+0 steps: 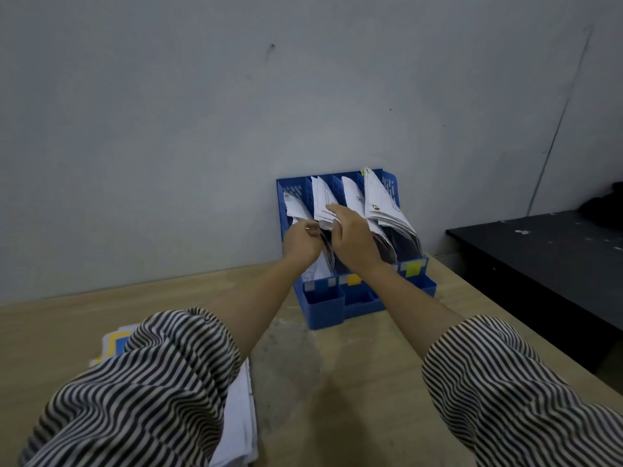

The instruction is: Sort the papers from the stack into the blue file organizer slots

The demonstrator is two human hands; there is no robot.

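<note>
While your left hand [301, 240] pinched white sheet edge at second slot of blue plastic file organizer [350, 298], right hand [350, 239] pressed filed papers [325, 203] aside, fingers flat. Needed: gap wide, sheet fed straight. White paper stack [241, 416] waited near left sleeve.

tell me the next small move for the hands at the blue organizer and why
Probably push the sheet down. The left hand pinches paper at the second slot of the blue organizer, and the right hand rests on the papers there, seemingly parting them.
</note>
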